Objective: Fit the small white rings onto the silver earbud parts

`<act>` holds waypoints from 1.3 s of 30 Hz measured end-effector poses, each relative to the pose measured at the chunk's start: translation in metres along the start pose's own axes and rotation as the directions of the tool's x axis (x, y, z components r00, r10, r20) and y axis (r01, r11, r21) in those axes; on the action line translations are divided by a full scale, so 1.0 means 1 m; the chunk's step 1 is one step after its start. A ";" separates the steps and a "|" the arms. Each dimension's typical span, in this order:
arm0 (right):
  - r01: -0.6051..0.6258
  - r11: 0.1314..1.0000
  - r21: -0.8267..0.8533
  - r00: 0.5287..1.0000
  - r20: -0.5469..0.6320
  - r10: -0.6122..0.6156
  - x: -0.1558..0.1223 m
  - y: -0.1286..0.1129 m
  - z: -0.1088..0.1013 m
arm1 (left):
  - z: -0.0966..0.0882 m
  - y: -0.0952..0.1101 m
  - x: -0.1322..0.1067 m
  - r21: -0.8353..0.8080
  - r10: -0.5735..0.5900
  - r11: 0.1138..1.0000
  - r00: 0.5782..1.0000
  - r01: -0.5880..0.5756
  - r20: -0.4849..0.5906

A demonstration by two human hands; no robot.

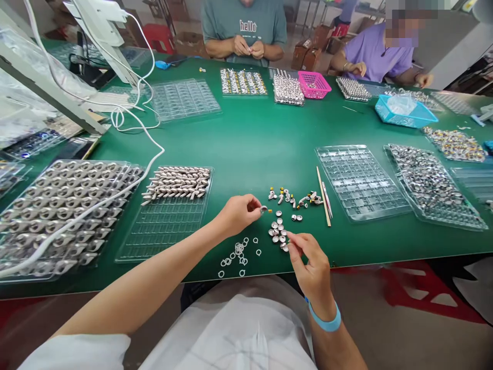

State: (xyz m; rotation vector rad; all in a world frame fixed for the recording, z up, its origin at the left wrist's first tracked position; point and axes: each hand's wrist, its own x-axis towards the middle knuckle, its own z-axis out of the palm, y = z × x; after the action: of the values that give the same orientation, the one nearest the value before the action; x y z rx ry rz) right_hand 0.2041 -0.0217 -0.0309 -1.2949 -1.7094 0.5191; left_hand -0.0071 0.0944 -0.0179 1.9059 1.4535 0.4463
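My left hand [239,216] pinches a small earbud housing [264,209] between thumb and forefinger, and a tiny orange-yellow piece [270,211] shows beside it. My right hand [311,262] is at the edge of a heap of round silver caps [275,232]. Its thumb and forefinger are slightly apart, the fingertips close to the nearest caps; nothing shows between them. Beyond the caps lies a loose row of white earbud parts with yellow tabs [287,196]. Several thin white rings [239,249] are scattered on the green table [246,139] below my left hand.
Trays of metallic shells [77,216] and stem parts [177,182] stand left. A wooden stick [323,198] and tweezers [327,200] lie right, before a clear tray [362,182] and a filled tray [431,180]. A white cable [154,154] crosses the left side. Two people sit opposite.
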 end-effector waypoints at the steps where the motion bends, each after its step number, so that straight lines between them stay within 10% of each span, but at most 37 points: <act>1: 0.002 1.000 0.002 1.000 -0.011 -0.002 -0.001 -0.001 -0.002 | -0.001 0.004 -0.010 -0.048 -0.002 0.999 0.999 0.003 0.034; 6: 0.121 0.984 0.133 0.968 0.203 -0.146 0.000 -0.016 -0.008 | -0.003 0.028 -0.055 -0.569 -0.087 0.763 0.921 0.306 0.379; 14: 0.173 0.963 0.208 0.912 0.335 -0.237 0.004 -0.024 0.004 | 0.009 0.020 -0.079 -0.665 -0.056 0.583 0.840 0.466 0.539; 20: 0.107 0.984 0.141 0.969 0.205 -0.135 -0.004 -0.021 0.013 | 0.016 0.014 -0.095 -0.781 -0.071 0.486 0.909 0.391 0.411; 26: 0.138 0.990 0.027 0.978 0.152 -0.141 -0.004 -0.022 0.020 | 0.022 0.016 -0.106 -0.685 -0.060 0.711 0.984 0.159 0.166; 39: -0.199 0.943 0.266 0.962 0.239 0.135 -0.003 -0.028 0.023 | 0.033 0.022 -0.105 -0.613 -0.045 0.789 0.994 -0.025 -0.099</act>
State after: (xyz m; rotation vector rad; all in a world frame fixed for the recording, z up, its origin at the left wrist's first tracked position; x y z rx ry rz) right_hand 0.1702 -0.0304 -0.0224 -1.2102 -1.6299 1.0052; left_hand -0.0032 -0.0176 -0.0119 1.3559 1.1803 0.9103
